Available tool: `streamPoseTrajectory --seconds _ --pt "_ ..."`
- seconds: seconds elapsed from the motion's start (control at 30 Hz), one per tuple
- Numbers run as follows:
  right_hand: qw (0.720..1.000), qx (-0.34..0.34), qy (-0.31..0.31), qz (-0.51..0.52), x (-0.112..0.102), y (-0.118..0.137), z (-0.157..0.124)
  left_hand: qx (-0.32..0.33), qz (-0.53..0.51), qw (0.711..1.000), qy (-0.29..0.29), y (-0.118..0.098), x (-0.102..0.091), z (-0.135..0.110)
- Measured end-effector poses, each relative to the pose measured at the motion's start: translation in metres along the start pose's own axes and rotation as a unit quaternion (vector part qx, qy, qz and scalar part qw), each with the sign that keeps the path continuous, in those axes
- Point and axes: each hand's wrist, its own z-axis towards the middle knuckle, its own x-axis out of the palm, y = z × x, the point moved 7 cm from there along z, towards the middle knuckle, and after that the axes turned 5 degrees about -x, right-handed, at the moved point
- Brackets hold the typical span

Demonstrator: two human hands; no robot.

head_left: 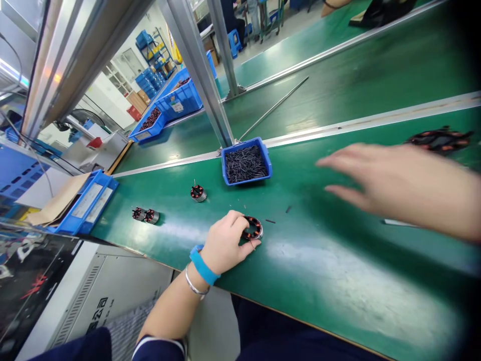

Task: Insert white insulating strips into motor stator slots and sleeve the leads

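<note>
My left hand (225, 240) rests on the green bench mat (330, 271) with its fingers closed round a small wound motor stator (252, 228), red and black with copper wire ends. My right hand (394, 180) hovers blurred above the mat at the right, fingers stretched out and holding nothing, pointing left toward a small blue tray of black pins (246, 163). A few loose pins (270, 221) lie beside the stator.
One stator (198, 193) and a pair of stators (146, 215) sit on the mat at the left. More stators (439, 139) lie at the far right. Blue bins (176, 103) stand at the back, a metal frame post (203, 75) rises behind the tray, and a thin rod (274, 107) lies beyond.
</note>
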Motion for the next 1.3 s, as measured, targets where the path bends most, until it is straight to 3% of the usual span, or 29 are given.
streamPoseTrajectory --seconds 0.1,0.2,0.27,0.37,0.43,0.53,0.63,0.77,0.97,1.3 --pt "0.995 -0.059 0.079 -0.015 0.033 0.069 0.013 -0.075 0.080 0.994 0.011 0.002 -0.003 0.005" --pt "0.996 -0.035 0.085 -0.001 0.059 0.092 0.020 -0.084 0.098 0.992 0.012 0.001 -0.013 0.006" --pt "0.996 -0.029 0.083 -0.003 0.067 0.093 0.020 -0.003 0.047 0.998 0.045 -0.005 -0.015 0.007" --pt "0.997 -0.032 0.063 0.025 0.062 0.089 0.013 0.104 -0.052 0.986 0.117 -0.011 -0.011 0.008" --pt "0.995 -0.023 0.040 0.088 0.055 0.084 0.006 0.096 -0.056 0.985 0.135 -0.008 -0.007 0.013" --pt "0.983 0.020 0.039 0.179 0.052 0.075 -0.003 0.064 0.014 0.992 0.108 -0.007 -0.004 0.023" --pt "0.973 0.050 0.049 0.218 0.053 0.070 -0.006 0.090 0.014 0.991 0.101 -0.015 0.000 0.025" --pt "0.973 0.028 0.074 0.217 0.048 0.070 -0.007 0.094 -0.040 0.988 0.112 -0.011 0.008 0.022" --pt "0.958 0.005 0.161 0.238 0.052 0.066 -0.017 0.084 -0.015 0.993 0.084 -0.005 0.012 0.020" --pt "0.968 -0.055 0.179 0.166 0.057 0.082 -0.020 0.079 -0.011 0.993 0.085 -0.006 0.013 0.020"
